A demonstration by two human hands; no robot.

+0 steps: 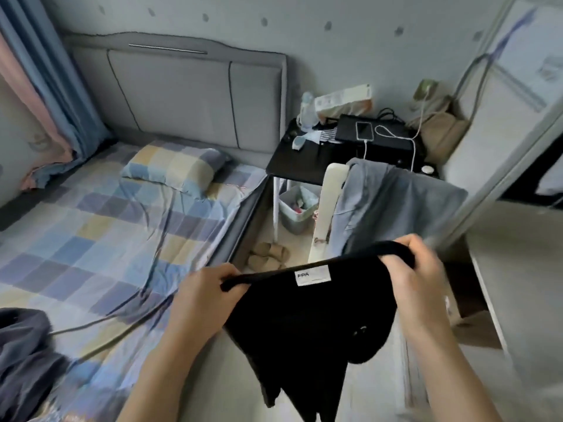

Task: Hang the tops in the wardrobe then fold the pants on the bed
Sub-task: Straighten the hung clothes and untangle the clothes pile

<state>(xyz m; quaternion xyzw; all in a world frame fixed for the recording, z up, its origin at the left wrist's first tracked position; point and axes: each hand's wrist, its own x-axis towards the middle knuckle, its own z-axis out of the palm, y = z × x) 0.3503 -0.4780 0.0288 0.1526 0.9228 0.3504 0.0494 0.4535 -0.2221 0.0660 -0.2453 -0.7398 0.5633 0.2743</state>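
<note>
A black garment (304, 324) with a white label at its top edge hangs between my two hands over the floor beside the bed. My left hand (204, 300) grips its top edge on the left. My right hand (417, 269) grips the same edge on the right. The bed (91, 239) with a checked blue and yellow sheet lies to the left. A grey-blue garment (390, 202) is draped over a white chair back (326, 208) just beyond my hands. The wardrobe (518, 117) stands at the right with its door partly open.
A dark grey garment (24, 354) lies at the bed's near left corner, and a pillow (176, 169) by the headboard. A black side table (344, 150) holds a phone, cables and bottles. A bin (297, 208) and slippers (268, 254) sit on the floor below.
</note>
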